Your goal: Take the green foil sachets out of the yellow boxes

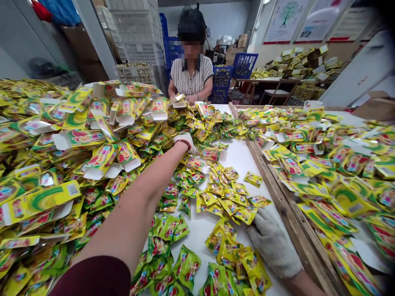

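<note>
Left grip (186,142): finger closure indistinguishable. Right forearm (305,285): cropped by bottom edge. Wall posters (284,21): tops cropped, fine print illegible.

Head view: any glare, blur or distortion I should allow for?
In the head view, bright glints dot the glossy yellow packets; wide-angle stretching skews the boxes toward the right edge, and the upper right corner falls dark; pixelation covers the co-worker's face; the left hand and right hand are both readable.
</note>
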{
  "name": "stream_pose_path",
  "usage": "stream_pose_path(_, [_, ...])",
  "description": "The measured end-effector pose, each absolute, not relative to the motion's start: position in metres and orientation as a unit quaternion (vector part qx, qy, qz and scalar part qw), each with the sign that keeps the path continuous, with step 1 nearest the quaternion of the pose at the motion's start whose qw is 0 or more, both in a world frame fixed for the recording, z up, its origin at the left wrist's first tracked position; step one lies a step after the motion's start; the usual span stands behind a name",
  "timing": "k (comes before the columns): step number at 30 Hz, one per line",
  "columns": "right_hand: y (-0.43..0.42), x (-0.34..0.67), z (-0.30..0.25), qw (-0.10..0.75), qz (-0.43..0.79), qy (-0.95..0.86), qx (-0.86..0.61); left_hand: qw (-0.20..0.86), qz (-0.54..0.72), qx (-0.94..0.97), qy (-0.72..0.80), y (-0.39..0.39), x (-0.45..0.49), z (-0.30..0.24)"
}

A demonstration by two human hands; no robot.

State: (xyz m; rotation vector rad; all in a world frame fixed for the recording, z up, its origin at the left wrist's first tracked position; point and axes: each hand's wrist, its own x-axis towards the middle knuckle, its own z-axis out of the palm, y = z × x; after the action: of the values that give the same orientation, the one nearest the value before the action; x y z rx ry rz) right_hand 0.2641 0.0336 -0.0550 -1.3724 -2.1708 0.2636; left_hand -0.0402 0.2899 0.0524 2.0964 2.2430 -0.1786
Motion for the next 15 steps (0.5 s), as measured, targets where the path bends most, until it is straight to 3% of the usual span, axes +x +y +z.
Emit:
stream_pose_path(4, [0.033,0.261,-0.051,0.281,0.104,-0.806,-0.511,0.051,-0.064,0.691,0.719,0.266,-0.033,0.045])
stream_pose_path(10, [0.032,0.262,-0.057,0.302,0.075,-0.805,-0.505,0.058,-0.072,0.746,0.659,0.164,0.016,0.037])
stream_pose_path(15, [0.033,0.262,-0.060,0.309,0.022,-0.818,-0.485,0.070,-0.050,0.782,0.617,0.128,0.042,0.055])
